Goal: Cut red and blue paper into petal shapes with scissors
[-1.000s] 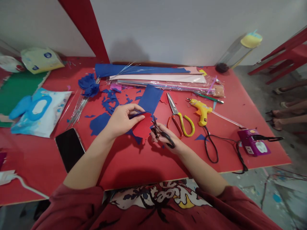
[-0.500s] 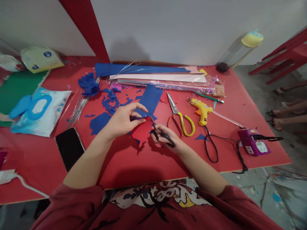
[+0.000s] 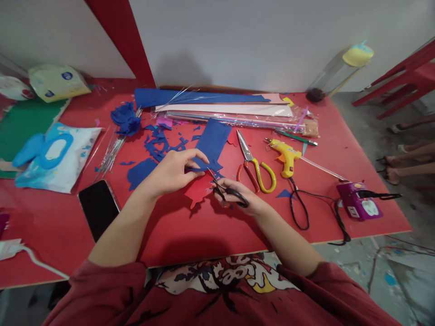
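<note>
1. Scissors with black handles point(image 3: 242, 198) sit in the right hand point(image 3: 252, 203), whose fingers are closed around the loops; the blades point away to the left, their tips at the edge of the held pieces, near the left fingers.
2. Left hand point(image 3: 171, 172) pinches a red piece point(image 3: 195, 192) with a wavy edge, together with blue material point(image 3: 201, 169) lying against it, between thumb and fingers; both are just above the front middle of the red table point(image 3: 190, 244).
3. Blue sheet point(image 3: 215, 136) lies flat just beyond the hands, and loose blue scraps point(image 3: 157, 144) spread to its left.
4. Larger scissors point(image 3: 250, 159), with one red and one yellow handle, rest right of the blue sheet, blades pointing away from the person.
5. Yellow glue gun point(image 3: 287, 158) lies farther right, a clear stick at its back; its black cord loops near a purple box point(image 3: 360, 201).
6. Blue flower-like bundle point(image 3: 125, 118) and thin wires point(image 3: 113, 154) are on the left, with a dark-screened phone point(image 3: 98, 210) beside the left forearm and a wipes pack point(image 3: 74, 158) beyond.
</note>
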### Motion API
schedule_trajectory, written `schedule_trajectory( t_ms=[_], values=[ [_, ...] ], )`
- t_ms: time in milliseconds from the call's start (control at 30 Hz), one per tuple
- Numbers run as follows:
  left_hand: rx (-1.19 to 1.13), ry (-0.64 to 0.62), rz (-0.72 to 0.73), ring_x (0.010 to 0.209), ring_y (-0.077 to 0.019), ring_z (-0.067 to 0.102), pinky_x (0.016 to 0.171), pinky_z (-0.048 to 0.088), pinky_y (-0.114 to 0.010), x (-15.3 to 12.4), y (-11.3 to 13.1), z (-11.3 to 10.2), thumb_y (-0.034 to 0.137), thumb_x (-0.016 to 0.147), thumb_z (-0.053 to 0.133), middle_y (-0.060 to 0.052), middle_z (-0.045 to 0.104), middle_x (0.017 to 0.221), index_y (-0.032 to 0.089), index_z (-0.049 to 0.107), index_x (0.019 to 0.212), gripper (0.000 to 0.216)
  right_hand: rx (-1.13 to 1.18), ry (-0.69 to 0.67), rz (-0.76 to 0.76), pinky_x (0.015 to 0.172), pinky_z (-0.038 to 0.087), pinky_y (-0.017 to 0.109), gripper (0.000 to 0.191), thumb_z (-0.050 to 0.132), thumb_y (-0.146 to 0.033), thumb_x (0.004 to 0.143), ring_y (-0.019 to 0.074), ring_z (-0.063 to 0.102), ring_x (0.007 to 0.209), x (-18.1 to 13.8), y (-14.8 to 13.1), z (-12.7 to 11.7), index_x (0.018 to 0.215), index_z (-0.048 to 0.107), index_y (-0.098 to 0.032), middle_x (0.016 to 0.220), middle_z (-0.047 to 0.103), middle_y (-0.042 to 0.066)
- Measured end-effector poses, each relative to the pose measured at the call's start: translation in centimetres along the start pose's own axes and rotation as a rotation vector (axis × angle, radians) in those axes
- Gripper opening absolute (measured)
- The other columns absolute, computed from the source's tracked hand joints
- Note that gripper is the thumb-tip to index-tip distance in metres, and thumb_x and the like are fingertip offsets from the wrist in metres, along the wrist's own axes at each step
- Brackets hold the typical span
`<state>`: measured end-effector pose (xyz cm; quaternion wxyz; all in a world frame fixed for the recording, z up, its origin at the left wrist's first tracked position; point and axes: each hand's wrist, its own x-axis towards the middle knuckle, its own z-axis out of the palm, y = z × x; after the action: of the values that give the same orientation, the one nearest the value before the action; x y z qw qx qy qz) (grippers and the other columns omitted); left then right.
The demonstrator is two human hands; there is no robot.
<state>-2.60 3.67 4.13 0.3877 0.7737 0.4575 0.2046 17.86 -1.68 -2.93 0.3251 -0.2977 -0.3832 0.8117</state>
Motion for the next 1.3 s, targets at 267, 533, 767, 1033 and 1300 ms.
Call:
schedule_trajectory(
  t_ms=[267,533,767,1033,1300],
  values=[
    [0.087,-0.042,0.017,0.066,-0.0149,0.068,0.067,0.046,-0.022,0.1,0.0,-0.3,0.023,0.076,0.059,0.0,0.072,0.068,0.018,0.061,0.091,0.016,-0.018,0.03,0.033,0.046,0.026,0.02,0.046,0.078,-0.042,0.06,0.0047,0.037,0.048,0.0,0.0,0.0,0.09,0.056,-0.015,0.063,0.049,-0.006],
    [0.015,-0.041,-0.018,0.063,-0.0147,0.066,0.062,0.044,-0.022,0.1,-0.3,-0.3,0.022,0.074,0.059,0.0,0.071,0.064,0.018,0.061,0.091,0.017,0.001,0.031,0.024,0.045,0.024,0.02,0.047,0.078,-0.042,0.059,0.0041,0.037,0.046,0.1,0.2,0.1,0.09,0.056,-0.014,0.06,0.048,-0.007],
    [-0.132,-0.029,-0.078,0.058,-0.0131,0.062,0.054,0.04,-0.02,0.3,-0.6,0.0,0.026,0.072,0.063,0.0,0.068,0.061,0.017,0.06,0.091,0.021,0.082,-0.017,-0.032,0.047,0.023,0.021,0.044,0.076,-0.041,0.064,0.0052,0.036,0.049,0.0,0.4,0.4,0.093,0.055,-0.015,0.063,0.047,-0.005],
    [-0.349,0.027,-0.139,0.054,-0.0113,0.059,0.049,0.039,-0.018,0.4,-0.4,0.7,0.028,0.069,0.066,0.0,0.066,0.062,0.017,0.058,0.095,0.029,0.281,-0.086,-0.05,0.056,0.029,0.024,0.046,0.074,-0.044,0.064,0.0115,0.042,0.066,-0.5,0.4,0.5,0.097,0.057,-0.017,0.074,0.046,0.0],
    [-0.325,0.037,-0.167,0.046,-0.0075,0.05,0.046,0.035,-0.018,0.3,0.1,1.3,0.029,0.069,0.066,0.001,0.064,0.061,0.017,0.057,0.095,0.03,0.372,-0.09,0.001,0.057,0.026,0.026,0.037,0.074,-0.04,0.066,0.0097,0.038,0.06,-0.5,-0.2,0.7,0.084,0.05,-0.018,0.071,0.046,-0.002]
  ],
)
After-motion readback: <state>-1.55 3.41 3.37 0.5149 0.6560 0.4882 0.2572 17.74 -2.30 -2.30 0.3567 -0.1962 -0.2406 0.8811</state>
